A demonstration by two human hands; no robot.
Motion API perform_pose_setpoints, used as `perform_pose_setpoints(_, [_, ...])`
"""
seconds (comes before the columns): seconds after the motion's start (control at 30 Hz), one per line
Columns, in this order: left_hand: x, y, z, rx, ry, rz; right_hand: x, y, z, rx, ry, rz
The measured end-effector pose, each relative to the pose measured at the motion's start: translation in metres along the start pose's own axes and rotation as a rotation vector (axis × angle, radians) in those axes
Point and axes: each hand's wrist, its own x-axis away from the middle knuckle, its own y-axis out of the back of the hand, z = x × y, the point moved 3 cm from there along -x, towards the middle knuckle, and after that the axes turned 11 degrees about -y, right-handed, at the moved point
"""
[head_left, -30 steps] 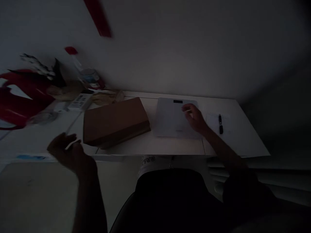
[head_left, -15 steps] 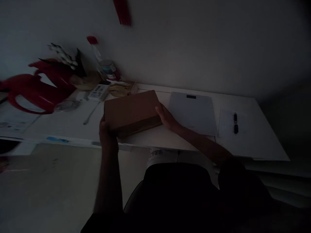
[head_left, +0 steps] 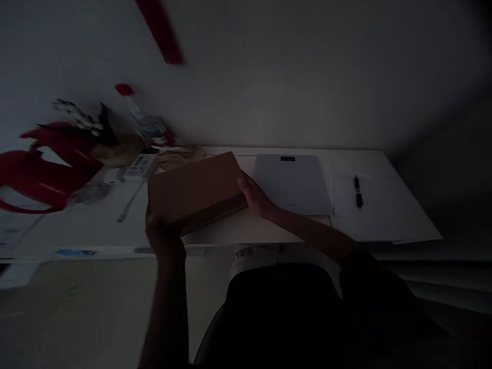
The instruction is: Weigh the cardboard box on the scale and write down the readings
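A brown cardboard box (head_left: 196,187) is held between my two hands, tilted, over the front part of the white table (head_left: 246,233). My left hand (head_left: 163,233) grips its near left corner, with part of the fingers hidden by the box. On the right end, my right hand (head_left: 255,196) is closed with the thumb along the top edge. Just right of the box lies a flat pale scale (head_left: 294,187) with a small dark display. Beyond it is a spiral notepad (head_left: 344,195) with a black pen (head_left: 357,189) on top.
On the left stand red watering cans (head_left: 42,177), a white-flowered plant (head_left: 79,115), a tin can (head_left: 154,128) and a bottle with a red cap (head_left: 125,89). A spoon-like utensil (head_left: 130,202) and a small white box (head_left: 140,166) lie nearby. The wall (head_left: 288,77) rises behind.
The view has turned slightly, so the table's contents shift left and the left side sits lower. Both hands keep their hold on the cardboard box, which stays at much the same tilt.
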Motion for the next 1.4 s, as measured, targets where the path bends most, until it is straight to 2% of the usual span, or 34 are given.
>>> perform_pose_setpoints(0.13, [0.001,-0.028,-0.02,0.027,-0.081,0.078,0.018,0.029,0.019,-0.051,0.014,-0.062])
perform_pose_setpoints(0.27, [0.006,-0.072,-0.025,0.083,-0.074,0.206,0.039,0.072,0.03,0.013,0.039,-0.155])
perform_pose_setpoints(0.5, [0.043,-0.154,-0.003,0.145,-0.035,0.43,0.079,0.15,0.009,0.192,-0.031,-0.487])
perform_pose_setpoints(0.63, [0.066,-0.184,0.012,0.191,0.008,0.552,0.1,0.176,-0.006,0.244,-0.076,-0.575])
perform_pose_setpoints(0.77, [0.08,-0.199,0.026,0.225,0.068,0.584,0.114,0.191,-0.014,0.245,-0.105,-0.611])
perform_pose_setpoints(0.9, [0.087,-0.205,0.031,0.253,0.096,0.598,0.118,0.198,-0.019,0.244,-0.121,-0.638])
perform_pose_setpoints(1.13, [0.091,-0.204,0.029,0.205,0.104,0.577,0.116,0.199,-0.029,0.241,-0.138,-0.668])
perform_pose_setpoints(1.4, [0.089,-0.202,0.031,0.176,0.095,0.585,0.116,0.196,-0.027,0.21,-0.124,-0.636])
